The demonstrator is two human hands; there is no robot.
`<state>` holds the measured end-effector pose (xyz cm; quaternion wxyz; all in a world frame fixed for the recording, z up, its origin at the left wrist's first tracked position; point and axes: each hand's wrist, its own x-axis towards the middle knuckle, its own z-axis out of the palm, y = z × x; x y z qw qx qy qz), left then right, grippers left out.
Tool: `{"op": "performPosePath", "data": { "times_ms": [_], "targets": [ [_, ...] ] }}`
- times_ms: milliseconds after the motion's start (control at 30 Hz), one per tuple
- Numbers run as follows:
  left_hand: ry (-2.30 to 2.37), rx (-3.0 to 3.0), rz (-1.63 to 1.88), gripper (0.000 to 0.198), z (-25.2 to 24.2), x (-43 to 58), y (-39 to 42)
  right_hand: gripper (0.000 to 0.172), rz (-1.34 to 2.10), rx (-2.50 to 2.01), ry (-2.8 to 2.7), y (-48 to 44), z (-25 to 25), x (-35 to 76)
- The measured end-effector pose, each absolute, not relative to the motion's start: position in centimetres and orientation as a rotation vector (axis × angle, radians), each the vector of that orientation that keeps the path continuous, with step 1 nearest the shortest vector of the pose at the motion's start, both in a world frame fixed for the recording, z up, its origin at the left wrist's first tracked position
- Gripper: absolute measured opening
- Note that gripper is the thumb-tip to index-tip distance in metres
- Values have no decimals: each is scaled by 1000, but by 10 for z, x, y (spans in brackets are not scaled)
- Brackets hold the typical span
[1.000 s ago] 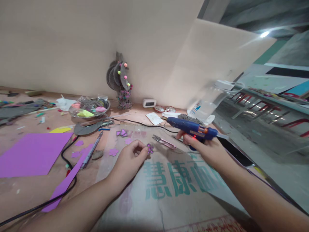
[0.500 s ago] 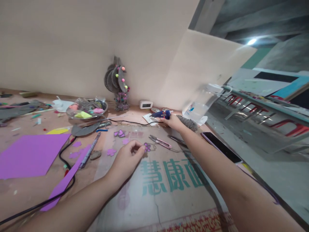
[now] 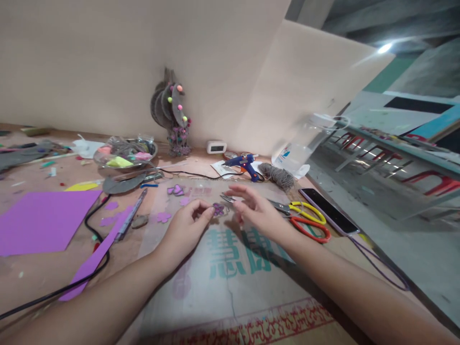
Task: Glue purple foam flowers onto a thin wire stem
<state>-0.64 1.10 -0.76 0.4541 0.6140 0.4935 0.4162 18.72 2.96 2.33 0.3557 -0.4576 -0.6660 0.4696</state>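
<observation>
Between thumb and forefinger, my left hand (image 3: 190, 221) pinches a small purple flower (image 3: 218, 209) with dark edging. Just right of the flower is my right hand (image 3: 254, 206), fingers apart and holding nothing, partly covering the thread snips (image 3: 227, 198). Purple petal cutouts (image 3: 164, 217) and a dark-edged purple piece (image 3: 176, 190) lie left of and behind the flower. A blue glue gun (image 3: 241, 163) rests at the back on a white card, its small red light showing. Scissors (image 3: 308, 213) with yellow and orange handles lie beside my right wrist.
A purple sheet (image 3: 43, 220), a pen (image 3: 132, 215) and a black cable (image 3: 97, 211) lie to the left. Behind stand a bowl (image 3: 125, 165) of scraps and a hanging ornament (image 3: 172, 112). Grey yarn (image 3: 277, 176), a clear jug (image 3: 302, 143) and a phone (image 3: 328, 211) are on the right.
My right hand has let go of the glue gun and come back toward the flower. The scissors' handles, hidden before by my right arm, now show. My left hand keeps its pinch.
</observation>
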Motion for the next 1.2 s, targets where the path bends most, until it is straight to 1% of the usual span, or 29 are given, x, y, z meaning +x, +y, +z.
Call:
{"op": "performPosePath", "data": {
  "times_ms": [67,133,200,300,367,567,633,800,1200],
  "targets": [
    [1219,1533,1024,20,-7,-7,10,43,1458,-1141,-1626,23,19,179],
    [1230,1536,1012,20,-6,-7,10,44,1499,-1159,-1591,21,16,176],
    [1251,1538,994,19,-4,-6,9,37,1385,-1206,-1604,21,14,176],
    [1282,1558,987,18,-2,-4,8,20,1136,-1259,-1657,18,15,175],
    [1287,1568,1000,17,-2,-3,8,17,1074,-1249,-1676,13,16,174],
    [1273,1564,1017,17,-6,-3,9,26,1220,-1135,-1669,1,12,169],
    [1267,1549,1017,18,-7,-3,10,24,1189,-1142,-1707,0,10,169],
    [1247,1534,1022,20,-8,-4,10,15,1068,-1209,-1811,0,8,168],
    [1223,1543,1014,19,-7,-5,9,18,936,-1242,-2005,1,9,169]
  ]
}}
